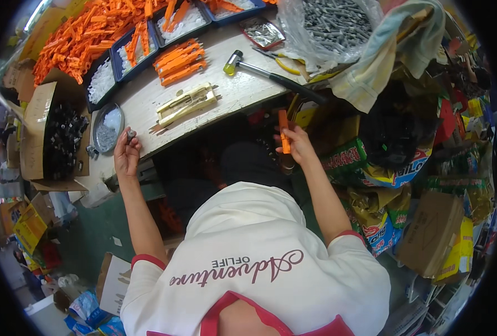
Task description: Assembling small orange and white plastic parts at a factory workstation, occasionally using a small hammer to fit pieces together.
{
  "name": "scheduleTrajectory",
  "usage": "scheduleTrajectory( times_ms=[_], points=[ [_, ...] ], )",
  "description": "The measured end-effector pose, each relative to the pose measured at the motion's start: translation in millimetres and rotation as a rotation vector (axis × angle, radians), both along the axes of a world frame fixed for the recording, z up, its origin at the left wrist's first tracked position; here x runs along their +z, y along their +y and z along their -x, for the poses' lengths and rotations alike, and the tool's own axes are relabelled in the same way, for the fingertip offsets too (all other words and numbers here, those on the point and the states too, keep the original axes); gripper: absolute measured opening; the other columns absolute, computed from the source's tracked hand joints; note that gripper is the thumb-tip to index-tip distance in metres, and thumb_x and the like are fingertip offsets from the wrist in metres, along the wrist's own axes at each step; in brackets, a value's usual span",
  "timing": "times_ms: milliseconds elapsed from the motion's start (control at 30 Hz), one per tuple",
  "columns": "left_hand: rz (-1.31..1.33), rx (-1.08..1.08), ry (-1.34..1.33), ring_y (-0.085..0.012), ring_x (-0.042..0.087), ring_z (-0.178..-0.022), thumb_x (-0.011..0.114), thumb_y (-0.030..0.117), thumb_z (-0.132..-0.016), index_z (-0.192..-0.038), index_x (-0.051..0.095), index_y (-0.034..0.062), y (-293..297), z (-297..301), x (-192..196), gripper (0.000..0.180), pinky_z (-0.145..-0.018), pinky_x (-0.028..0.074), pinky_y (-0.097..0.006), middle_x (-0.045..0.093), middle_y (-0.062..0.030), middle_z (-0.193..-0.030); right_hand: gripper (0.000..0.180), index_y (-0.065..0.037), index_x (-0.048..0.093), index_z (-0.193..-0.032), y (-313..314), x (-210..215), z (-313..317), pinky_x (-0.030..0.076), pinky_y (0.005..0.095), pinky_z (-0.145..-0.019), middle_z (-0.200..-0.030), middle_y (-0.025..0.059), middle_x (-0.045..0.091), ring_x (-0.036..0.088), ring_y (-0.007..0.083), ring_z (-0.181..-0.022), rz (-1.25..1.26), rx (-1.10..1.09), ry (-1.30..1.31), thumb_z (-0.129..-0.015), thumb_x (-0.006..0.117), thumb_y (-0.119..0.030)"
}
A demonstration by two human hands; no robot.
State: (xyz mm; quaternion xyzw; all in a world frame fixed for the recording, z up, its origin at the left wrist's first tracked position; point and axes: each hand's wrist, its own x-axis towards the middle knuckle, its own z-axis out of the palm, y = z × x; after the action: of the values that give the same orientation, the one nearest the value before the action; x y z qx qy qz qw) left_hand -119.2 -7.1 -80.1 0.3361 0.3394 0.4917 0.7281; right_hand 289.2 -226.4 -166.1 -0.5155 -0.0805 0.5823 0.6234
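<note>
The left hand (pixel 126 154) pinches a small grey metal part (pixel 130 134) beside the round metal dish (pixel 107 127); the right hand (pixel 299 145) grips an orange plastic piece (pixel 284 131) below the table edge (pixel 204 124).

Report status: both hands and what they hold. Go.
Left hand grip shut on small grey metal part, by the round tin. Right hand grip shut on orange plastic piece, below bench edge. Nothing between them.
</note>
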Motion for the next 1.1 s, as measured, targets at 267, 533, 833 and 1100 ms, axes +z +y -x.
scheduleTrajectory(
  times_ms=[267, 533, 833, 1100],
  points=[
    [-0.054, 0.039, 0.044, -0.0152, 0.055, -0.072, 0.051, 0.010, -0.088, -0.112, 0.051, -0.0030, -19, -12, 11, 0.027, -0.061, 0.045, -0.026, 0.059, -0.0108, -0.090, 0.026, -0.008, 0.058, -0.105, 101, -136, -66, 0.051, 0.0351, -0.070, -0.090, 0.0118, 0.061, 0.059, 0.0193, -0.083, -0.068, 0.437, -2.190, -0.081, 0.054, -0.017],
    [-0.072, 0.071, 0.123, -0.0142, 0.055, -0.068, 0.052, 0.009, -0.088, -0.106, 0.055, -0.0031, -22, -20, 13, 0.022, -0.057, 0.046, -0.026, 0.060, -0.0088, -0.085, 0.021, -0.007, 0.066, -0.084, 79, -171, -56, 0.050, 0.0389, -0.064, -0.085, 0.0154, 0.064, 0.063, 0.0272, -0.080, 0.270, 0.900, -1.862, -0.076, 0.051, -0.019],
    [-0.052, 0.096, 0.215, -0.0135, 0.053, -0.068, 0.056, 0.012, -0.086, -0.108, 0.054, 0.0012, -16, -22, 11, 0.025, -0.057, 0.043, -0.025, 0.057, -0.0051, -0.085, 0.027, 0.000, 0.061, -0.081, -11, -72, -29, 0.045, 0.0263, -0.054, -0.064, 0.0064, 0.060, 0.056, 0.0130, -0.059, 0.250, 0.724, -0.920, -0.081, 0.058, -0.027],
    [0.007, 0.165, 0.136, -0.0143, 0.056, -0.063, 0.055, 0.009, -0.085, -0.100, 0.059, 0.0015, -23, -30, 23, 0.017, -0.055, 0.044, -0.025, 0.058, -0.0040, -0.076, 0.023, 0.003, 0.057, -0.104, 67, 196, -2, 0.046, 0.0243, -0.075, -0.091, 0.0096, 0.064, 0.059, 0.0131, -0.084, -0.323, 1.020, -0.447, -0.085, 0.055, -0.010]
  ],
)
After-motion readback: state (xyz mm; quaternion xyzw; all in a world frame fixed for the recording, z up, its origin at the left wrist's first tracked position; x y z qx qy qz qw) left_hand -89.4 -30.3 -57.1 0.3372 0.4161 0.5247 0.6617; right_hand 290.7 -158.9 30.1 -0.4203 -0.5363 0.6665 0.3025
